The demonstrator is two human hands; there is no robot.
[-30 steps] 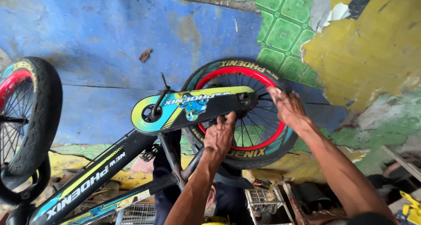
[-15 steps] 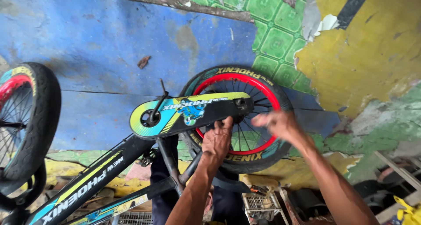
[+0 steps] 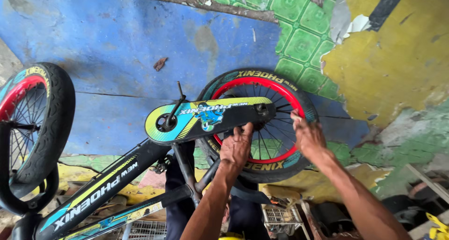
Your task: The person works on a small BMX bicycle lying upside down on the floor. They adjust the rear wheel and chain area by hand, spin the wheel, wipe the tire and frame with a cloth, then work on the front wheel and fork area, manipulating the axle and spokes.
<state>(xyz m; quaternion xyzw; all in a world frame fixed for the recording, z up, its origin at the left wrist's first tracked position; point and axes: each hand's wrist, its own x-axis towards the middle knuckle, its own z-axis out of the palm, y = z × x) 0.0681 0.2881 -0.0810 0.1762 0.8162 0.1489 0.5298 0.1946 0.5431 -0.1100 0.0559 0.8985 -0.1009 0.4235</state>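
Peeling blue-green floor [image 3: 117, 43] beneath bicycle [image 3: 206, 120]

— What can't you make out?
— The front wheel [image 3: 32, 127] runs off the left edge, and the frame [image 3: 93, 193] is cut at the bottom.
— And the hands?
— The left hand [image 3: 235, 149] covers part of the rear wheel [image 3: 262, 83]; its fingertips slip behind the chain guard [image 3: 210, 118]. The right hand [image 3: 308, 139] is slightly blurred.

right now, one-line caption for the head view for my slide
Upturned child's bicycle: left hand under the chain guard, right hand on the rear wheel.
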